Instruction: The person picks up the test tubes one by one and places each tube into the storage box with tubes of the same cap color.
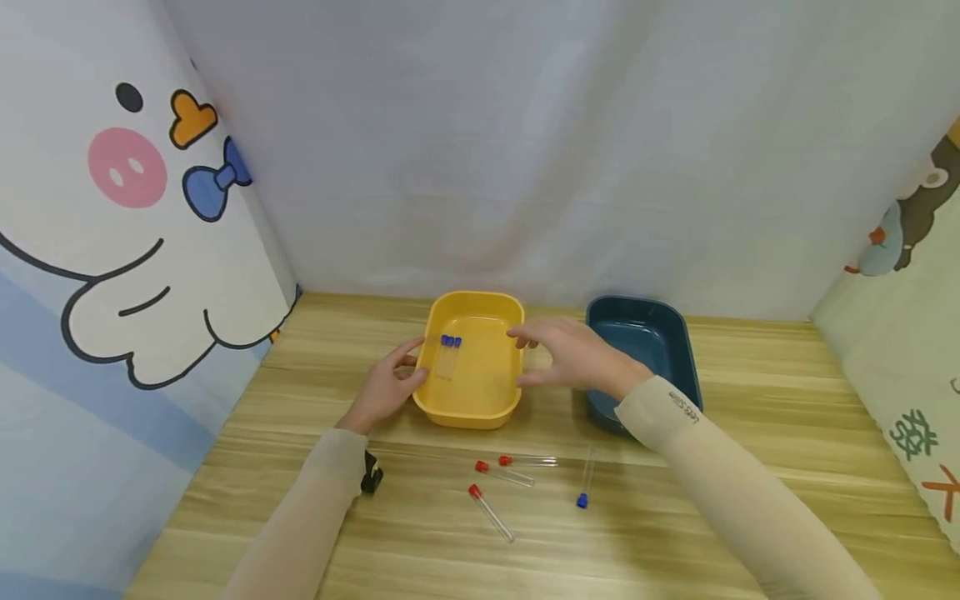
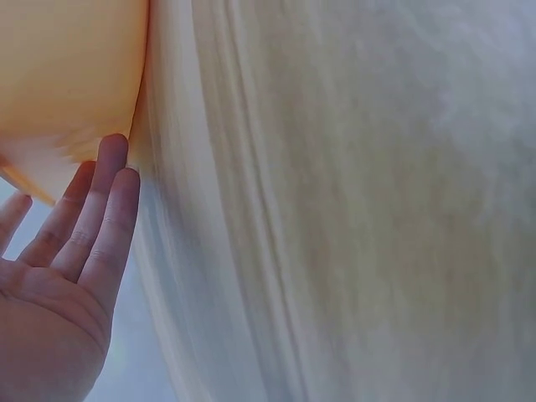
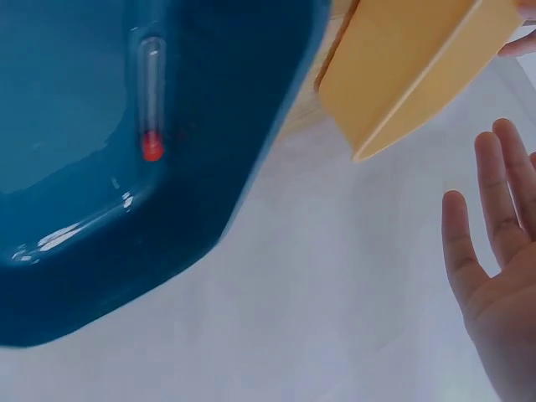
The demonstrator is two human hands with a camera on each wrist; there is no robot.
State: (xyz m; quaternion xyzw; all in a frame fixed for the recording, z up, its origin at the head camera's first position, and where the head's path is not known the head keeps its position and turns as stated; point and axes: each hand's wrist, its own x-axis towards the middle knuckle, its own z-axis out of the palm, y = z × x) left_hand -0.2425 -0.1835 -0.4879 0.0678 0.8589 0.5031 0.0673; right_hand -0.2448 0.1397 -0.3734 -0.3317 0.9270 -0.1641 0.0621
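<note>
The yellow tray point(image 1: 468, 414) holds several blue-capped clear tubes point(image 1: 449, 354), side by side at its left. My left hand point(image 1: 384, 387) touches the tray's left side with fingers extended; in the left wrist view the hand point(image 2: 71, 260) has its fingertips against the yellow wall. At the tray's right side my right hand point(image 1: 566, 354) is spread, fingers by the rim and holding nothing. The right wrist view shows that hand point(image 3: 507, 260) with fingers apart, beside the yellow tray point(image 3: 402, 75).
A dark blue tray point(image 1: 693, 367) stands under and behind my right wrist; a red-capped tube point(image 3: 152, 100) lies inside it. Nearer on the wooden table point(image 1: 405, 550) lie red-capped tubes point(image 1: 492, 515) and one blue-capped tube point(image 1: 583, 500). A pale curtain point(image 1: 480, 150) hangs behind.
</note>
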